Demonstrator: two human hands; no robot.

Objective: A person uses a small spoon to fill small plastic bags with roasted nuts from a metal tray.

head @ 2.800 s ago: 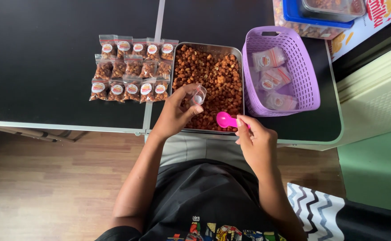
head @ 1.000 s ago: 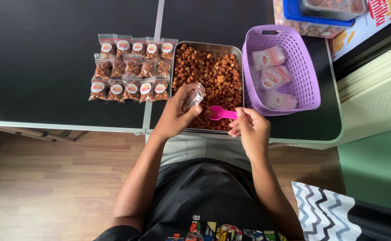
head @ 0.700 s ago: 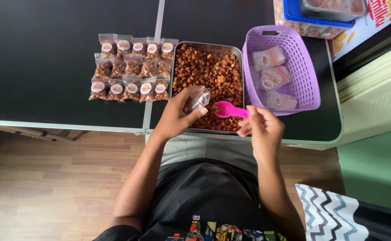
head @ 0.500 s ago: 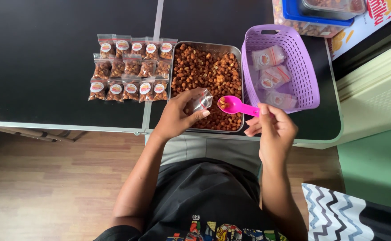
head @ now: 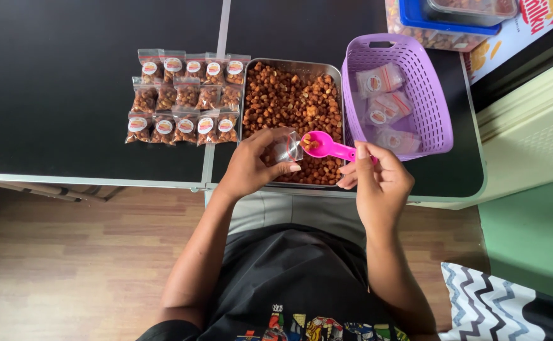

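Head view hides the small clear bag's (head: 287, 150) mouth; left hand (head: 255, 165) pinches it, right hand (head: 377, 180) fingers clamped on pink scoop (head: 324, 145).

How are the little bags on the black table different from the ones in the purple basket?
The bags on the table are filled with brown snack and lie in neat rows; the bags in the basket look flat and empty, piled loosely. The filled ones rest on the black table, the empty ones inside the purple basket. Both are small, clear, with round labels.

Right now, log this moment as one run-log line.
left hand: holds small clear bag open | right hand: holds pink scoop, loaded, at bag mouth | below: metal tray of brown snacks
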